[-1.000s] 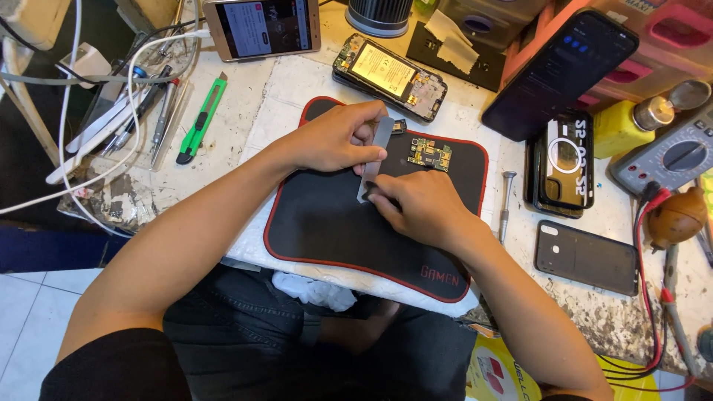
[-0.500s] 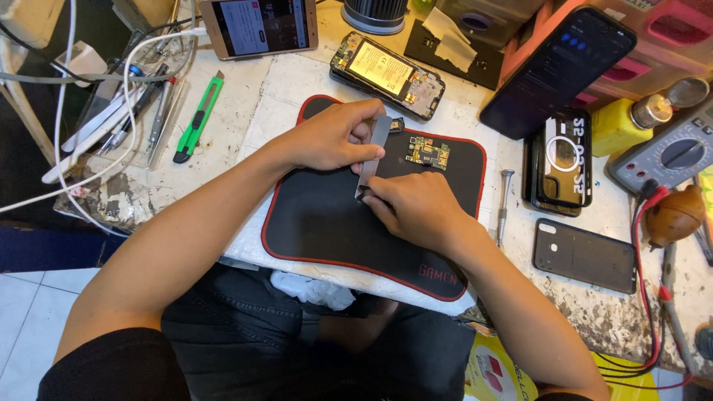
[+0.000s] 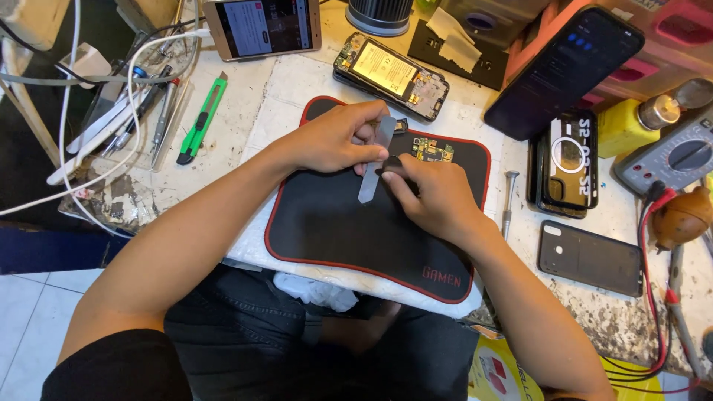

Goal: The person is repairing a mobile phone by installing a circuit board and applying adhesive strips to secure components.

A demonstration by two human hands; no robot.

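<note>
Over a black mat with a red border [image 3: 327, 230], my left hand [image 3: 334, 139] pinches the upper end of a thin grey metal pry tool [image 3: 373, 165] that points down toward me. My right hand [image 3: 433, 194] is closed around a small dark part [image 3: 392, 162] right beside the tool; most of that part is hidden by my fingers. A small circuit board [image 3: 432, 150] lies on the mat just behind my right hand.
An opened phone showing its battery [image 3: 391, 74] lies behind the mat. A lit phone [image 3: 264, 26], green utility knife [image 3: 202, 119], tweezers and white cables are at left. A screwdriver [image 3: 507, 204], dark phones [image 3: 590, 258], a yellow bottle [image 3: 631, 122] and a multimeter [image 3: 679, 157] sit at right.
Both hands stay together over the mat; the pry tool has tilted slightly and my fingers have shifted a little on the small part.
</note>
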